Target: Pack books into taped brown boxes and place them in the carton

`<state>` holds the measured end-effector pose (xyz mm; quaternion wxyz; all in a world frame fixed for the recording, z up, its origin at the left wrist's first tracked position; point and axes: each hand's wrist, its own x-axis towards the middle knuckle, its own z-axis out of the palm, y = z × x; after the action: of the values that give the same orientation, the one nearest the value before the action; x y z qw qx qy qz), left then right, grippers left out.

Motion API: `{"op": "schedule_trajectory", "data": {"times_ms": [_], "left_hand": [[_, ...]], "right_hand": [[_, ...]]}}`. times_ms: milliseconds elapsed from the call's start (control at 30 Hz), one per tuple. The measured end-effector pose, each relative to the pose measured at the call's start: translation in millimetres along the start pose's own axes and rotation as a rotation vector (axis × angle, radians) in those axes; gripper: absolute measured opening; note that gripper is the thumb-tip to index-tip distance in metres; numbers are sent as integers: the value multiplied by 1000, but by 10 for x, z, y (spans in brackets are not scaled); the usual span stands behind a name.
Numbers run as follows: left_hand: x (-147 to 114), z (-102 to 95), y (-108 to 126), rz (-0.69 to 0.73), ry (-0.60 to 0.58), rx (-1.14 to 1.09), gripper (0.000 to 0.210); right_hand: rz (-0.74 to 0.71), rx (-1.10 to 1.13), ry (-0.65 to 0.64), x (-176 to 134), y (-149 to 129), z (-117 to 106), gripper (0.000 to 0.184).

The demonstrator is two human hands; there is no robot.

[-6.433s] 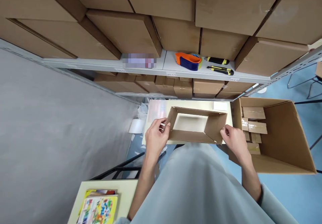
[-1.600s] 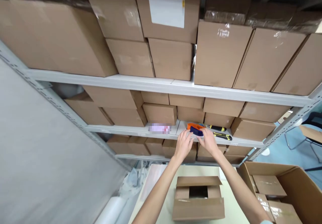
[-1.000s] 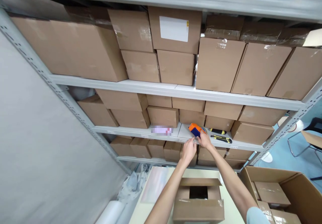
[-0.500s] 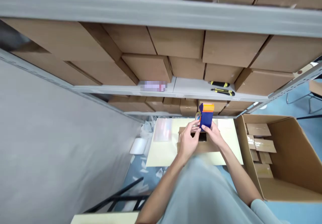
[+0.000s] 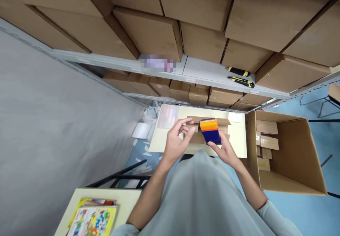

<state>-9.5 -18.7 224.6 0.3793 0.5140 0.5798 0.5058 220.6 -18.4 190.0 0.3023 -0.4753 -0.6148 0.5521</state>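
Note:
My right hand (image 5: 225, 151) grips a dark blue and orange tape dispenser (image 5: 211, 137), its orange end facing up and away from me. To the left of it, my left hand (image 5: 178, 140) is raised with bent, parted fingers and holds nothing visible. Beneath both hands a small cardboard box (image 5: 198, 120) lies on the pale yellow table (image 5: 239, 145), its flaps spread. The hands and the dispenser hide part of this box.
Shelves of cardboard boxes (image 5: 203, 41) rise ahead, with two utility knives (image 5: 240, 76) on one board. A large open carton (image 5: 294, 151) holding small boxes stands right of the table. Colourful booklets (image 5: 92, 218) lie on another table at lower left. A grey wall (image 5: 53, 122) runs along the left.
My left hand has come off the tape dispenser and moved left. The right hand keeps the dispenser, now tilted with more of its orange part showing. The view has tipped downward.

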Motion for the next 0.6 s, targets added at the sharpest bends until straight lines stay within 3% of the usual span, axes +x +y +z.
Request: {"op": "schedule_trajectory", "data": {"times_ms": [200, 600], "left_hand": [[-1, -151, 115, 84, -154, -10, 26], [-11, -246, 111, -112, -270, -76, 27]], "right_hand": [[-44, -271, -139, -188, -42, -112, 38], [-195, -517, -201, -190, -136, -275, 32]]}}
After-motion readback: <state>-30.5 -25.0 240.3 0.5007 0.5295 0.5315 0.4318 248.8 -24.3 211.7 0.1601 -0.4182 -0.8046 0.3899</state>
